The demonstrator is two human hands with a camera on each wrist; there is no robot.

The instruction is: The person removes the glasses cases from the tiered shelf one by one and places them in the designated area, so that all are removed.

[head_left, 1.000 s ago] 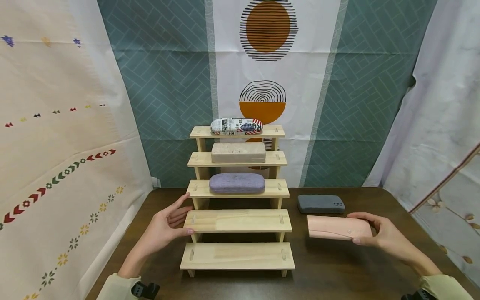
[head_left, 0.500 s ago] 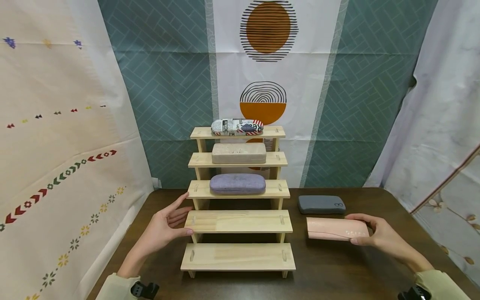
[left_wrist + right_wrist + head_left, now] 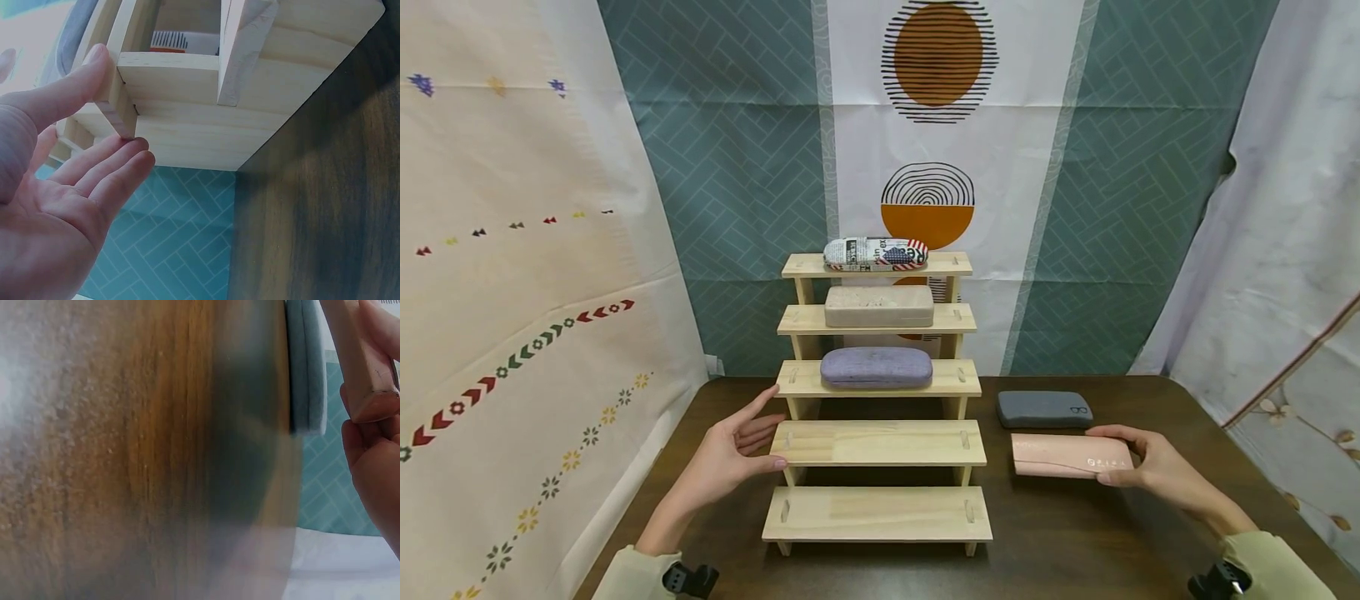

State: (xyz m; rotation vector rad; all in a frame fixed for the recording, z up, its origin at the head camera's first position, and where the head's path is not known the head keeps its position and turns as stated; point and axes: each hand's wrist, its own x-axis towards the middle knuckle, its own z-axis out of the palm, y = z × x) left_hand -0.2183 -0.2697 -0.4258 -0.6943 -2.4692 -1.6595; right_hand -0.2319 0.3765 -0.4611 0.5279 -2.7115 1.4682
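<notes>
My right hand (image 3: pixel 1161 467) pinches the right end of a pink glasses case (image 3: pixel 1060 456), thumb in front and fingers behind. In the right wrist view the pink case (image 3: pixel 362 369) appears end-on, held above the table. A grey-blue glasses case (image 3: pixel 1045 409) with a small glasses mark lies just behind it. My left hand (image 3: pixel 730 454) touches the left side of a five-step wooden stand (image 3: pixel 876 512). Its thumb and fairly straight fingertips rest against a step's end (image 3: pixel 122 106). A purple glasses case (image 3: pixel 876 367), a beige one (image 3: pixel 880 306) and a newspaper-print one (image 3: pixel 876 254) occupy the upper three steps.
The stand is on a dark brown table (image 3: pixel 1060 550). A teal curtain (image 3: pixel 737 208) with a white printed panel hangs behind. Patterned cream cloth (image 3: pixel 535 333) closes the left side, and pale floral cloth (image 3: pixel 1285 333) the right.
My right hand has shifted slightly left with the pink glasses case, and lettering on the case now shows. My left hand stays at the stand's side.
</notes>
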